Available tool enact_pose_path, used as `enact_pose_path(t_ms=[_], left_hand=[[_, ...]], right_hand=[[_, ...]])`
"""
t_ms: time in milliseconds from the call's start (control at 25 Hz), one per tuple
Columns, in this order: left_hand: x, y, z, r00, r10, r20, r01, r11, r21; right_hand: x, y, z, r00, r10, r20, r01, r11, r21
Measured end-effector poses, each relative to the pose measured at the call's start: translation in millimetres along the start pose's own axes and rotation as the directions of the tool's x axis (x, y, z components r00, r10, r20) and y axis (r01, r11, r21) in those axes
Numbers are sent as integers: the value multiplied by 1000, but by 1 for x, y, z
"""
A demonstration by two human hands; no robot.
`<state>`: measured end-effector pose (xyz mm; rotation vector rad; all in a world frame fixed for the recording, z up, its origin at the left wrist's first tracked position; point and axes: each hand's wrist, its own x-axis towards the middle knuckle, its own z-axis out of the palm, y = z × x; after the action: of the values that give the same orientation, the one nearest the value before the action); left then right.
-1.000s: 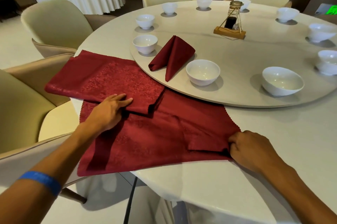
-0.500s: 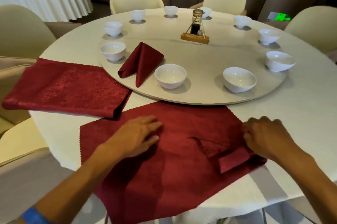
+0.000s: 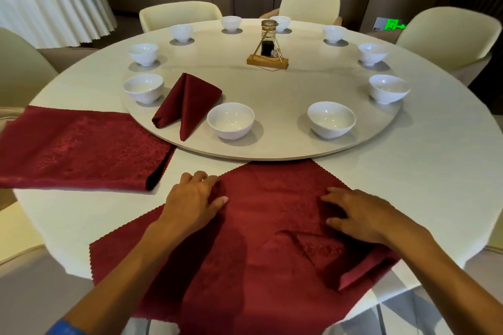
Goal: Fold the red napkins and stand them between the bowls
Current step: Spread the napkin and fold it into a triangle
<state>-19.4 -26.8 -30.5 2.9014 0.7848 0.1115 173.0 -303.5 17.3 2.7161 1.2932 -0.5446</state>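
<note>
A red napkin (image 3: 266, 228) lies spread flat at the near edge of the round table, its front part hanging over the edge and its right corner flipped over. My left hand (image 3: 194, 200) rests flat on its upper left corner, fingers apart. My right hand (image 3: 353, 216) presses flat on its right side, just above the flipped corner. A folded red napkin (image 3: 187, 99) stands on the turntable (image 3: 272, 89) between two white bowls (image 3: 143, 87) (image 3: 230, 120). A stack of red napkins (image 3: 79, 148) lies at the left.
Several more white bowls, such as one bowl (image 3: 331, 119), ring the turntable. A small bottle on a wooden stand (image 3: 268, 47) sits near its centre. Cream chairs (image 3: 446, 35) surround the table. Another draped table (image 3: 51, 7) stands at the far left.
The napkin has slid right, away from the stack, and turned so one corner points at the turntable. My left hand moved to its upper left corner; my right hand let go of the corner and lies flat.
</note>
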Motion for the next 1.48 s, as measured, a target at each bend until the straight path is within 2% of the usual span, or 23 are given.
enact_pose_path(t_ms=[40,120,200,360,640,720,800,880,960,1040,1160,1200,1240,1320,1400,1440,1480], left_hand=[[0,-1,1,1000,-6,-10,6,1000,-5],[0,1,0,1000,-8,-11,8,1000,-18],[-1,5,-1,1000,-3,-10,2,998,-64],[-5,9,2,997,32,-72,-41,991,-126],[-3,6,3,992,31,-122,-53,982,-179],[-4,9,4,988,65,-141,-93,976,-200],[-7,12,6,977,141,-157,-177,954,-241],[-11,16,7,960,220,-175,-263,924,-279],[-16,20,8,935,307,-175,-348,887,-304],[-22,23,8,903,394,-171,-429,852,-302],[-34,23,2,857,445,-260,-504,830,-238],[-39,23,-3,838,447,-314,-520,828,-208],[-44,25,-8,817,437,-376,-527,831,-181],[-51,29,-25,766,385,-515,-510,852,-122],[-41,34,-47,707,344,-618,-477,877,-59],[-27,35,-58,684,331,-650,-463,885,-36],[-8,34,-68,666,319,-674,-443,897,-13]], right_hand=[[4,2,-4,996,31,-83,-30,999,13],[22,5,-11,942,105,-318,-77,992,101],[48,10,-13,905,167,-391,-113,981,158],[79,19,3,948,201,-246,-156,969,192],[79,17,7,947,209,-245,-175,973,151],[72,10,8,923,207,-323,-190,978,84],[64,0,12,876,137,-463,-147,989,13],[60,-8,12,879,141,-456,-117,990,81],[63,-10,3,907,243,-344,-170,959,229],[70,-10,-3,925,276,-260,-198,936,291],[62,-14,2,931,285,-228,-182,903,389],[51,-14,9,911,308,-274,-152,869,471],[39,-14,17,863,355,-361,-93,812,576],[15,-16,15,678,489,-549,99,679,727],[16,-17,-9,496,572,-653,257,622,740],[23,-20,-28,436,588,-681,299,619,726],[36,-21,-48,408,586,-700,327,622,711]])
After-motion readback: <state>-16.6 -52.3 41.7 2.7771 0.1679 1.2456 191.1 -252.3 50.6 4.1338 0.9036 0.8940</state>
